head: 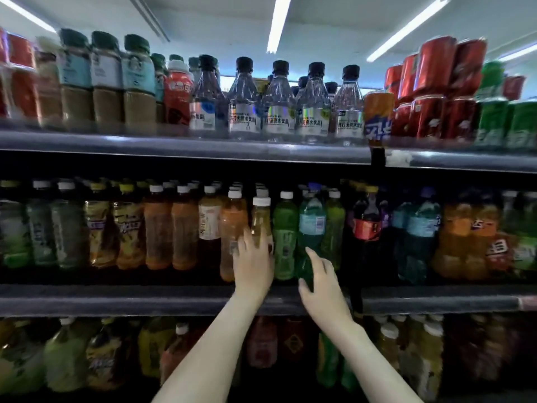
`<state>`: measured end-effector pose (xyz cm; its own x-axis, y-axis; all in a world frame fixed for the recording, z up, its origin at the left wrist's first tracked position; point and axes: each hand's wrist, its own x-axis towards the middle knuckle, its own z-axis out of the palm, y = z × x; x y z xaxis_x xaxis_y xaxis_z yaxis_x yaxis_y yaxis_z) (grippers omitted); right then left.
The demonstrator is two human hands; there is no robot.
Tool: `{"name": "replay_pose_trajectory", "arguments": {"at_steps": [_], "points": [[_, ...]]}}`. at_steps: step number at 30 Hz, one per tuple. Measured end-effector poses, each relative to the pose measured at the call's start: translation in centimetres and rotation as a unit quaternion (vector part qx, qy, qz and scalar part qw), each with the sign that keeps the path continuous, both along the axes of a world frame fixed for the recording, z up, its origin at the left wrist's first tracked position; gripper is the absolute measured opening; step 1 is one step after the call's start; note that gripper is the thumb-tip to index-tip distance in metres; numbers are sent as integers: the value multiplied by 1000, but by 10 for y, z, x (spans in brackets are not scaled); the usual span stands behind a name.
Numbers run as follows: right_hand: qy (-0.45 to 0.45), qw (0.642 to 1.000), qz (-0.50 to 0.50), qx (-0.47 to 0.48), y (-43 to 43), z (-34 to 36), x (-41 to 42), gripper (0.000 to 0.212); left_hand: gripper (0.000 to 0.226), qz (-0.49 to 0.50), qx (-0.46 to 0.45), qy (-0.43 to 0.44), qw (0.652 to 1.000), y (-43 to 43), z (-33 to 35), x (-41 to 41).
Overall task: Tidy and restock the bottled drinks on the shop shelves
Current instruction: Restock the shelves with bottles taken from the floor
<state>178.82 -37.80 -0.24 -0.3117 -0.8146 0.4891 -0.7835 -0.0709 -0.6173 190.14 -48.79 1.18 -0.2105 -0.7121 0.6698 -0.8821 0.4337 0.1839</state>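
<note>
Three shelf tiers point(174, 146) in view. Top front row: five clear black-capped water bottles point(245, 112), three green-capped coffee bottles point(106, 82), one orange can point(377, 117).

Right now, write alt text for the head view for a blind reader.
A person reaches into the middle shelf of a drinks display: the left hand grips an amber bottle, the right hand is at a teal bottle. Clear water bottles and red cans line the top shelf.

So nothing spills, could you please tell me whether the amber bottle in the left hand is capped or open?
Capped: a white cap sits on the amber bottle that the left hand grips.
</note>
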Motion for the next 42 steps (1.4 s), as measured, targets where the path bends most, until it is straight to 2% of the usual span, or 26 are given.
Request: {"name": "replay_pose_trajectory", "arguments": {"at_steps": [3,8,11,14,18,21,24,26,31,34,36,39,42], "points": [[1,1000,-24,15,-2,-3,0,63,82,-12,22,9,1000,-13,-1,-13],[8,999,-44,13,0,-5,-7,62,83,8,29,35,999,-20,4,-27],[3,999,-49,2,6,-6,-12,61,89,-28,46,109,993,-16,7,-25],[-22,999,-19,-26,15,-6,-14,60,91,-101,-44,176,978,-1,1,-16],[-92,991,57,-76,25,0,-15,62,89,-180,-216,157,947,22,-8,-10],[-159,974,120,-106,37,4,-16,69,92,-222,-328,145,907,46,-2,-15],[-174,958,193,-120,60,7,-27,69,88,-275,-389,131,870,84,0,-28],[-164,952,225,-124,84,4,-44,58,90,-331,-393,103,852,115,-10,-43],[-204,957,180,-101,151,-51,-117,30,87,-420,-329,42,845,186,-71,-111],[-216,964,142,-59,186,-92,-172,17,59,-453,-256,-6,854,212,-113,-161],[-249,963,102,-31,202,-114,-209,18,48,-456,-205,-31,866,221,-135,-191],[-287,958,4,-10,213,-147,-272,26,62,-422,-75,-69,901,227,-162,-227],[-306,951,-42,32,209,-170,-329,33,59,-350,54,-82,932,223,-182,-257]]}}
